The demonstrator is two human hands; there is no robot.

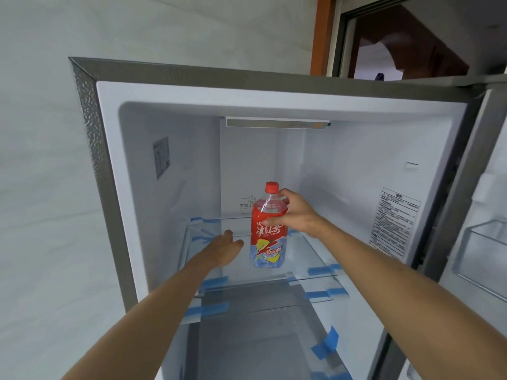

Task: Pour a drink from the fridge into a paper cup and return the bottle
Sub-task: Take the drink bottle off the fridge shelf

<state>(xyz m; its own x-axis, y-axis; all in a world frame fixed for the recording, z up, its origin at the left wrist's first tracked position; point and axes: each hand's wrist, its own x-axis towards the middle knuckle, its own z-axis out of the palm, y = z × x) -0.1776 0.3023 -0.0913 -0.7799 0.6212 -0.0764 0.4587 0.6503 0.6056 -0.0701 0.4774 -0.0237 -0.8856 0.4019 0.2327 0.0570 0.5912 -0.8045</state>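
An ice tea bottle [268, 242] with a red cap and a red, blue and yellow label stands upright on the top glass shelf [310, 250] of the open fridge [153, 111]. My right hand [295, 212] wraps around the bottle's upper part, thumb across the front. My left hand [225, 246] reaches into the fridge just left of the bottle, palm down, fingers together, holding nothing and not touching the bottle. No paper cup is in view.
Glass shelves lower in the fridge carry strips of blue tape [214, 283]. The open fridge door [482, 242] with a clear door bin stands at the right. A white wall is at the left, a brown door frame [323, 34] above.
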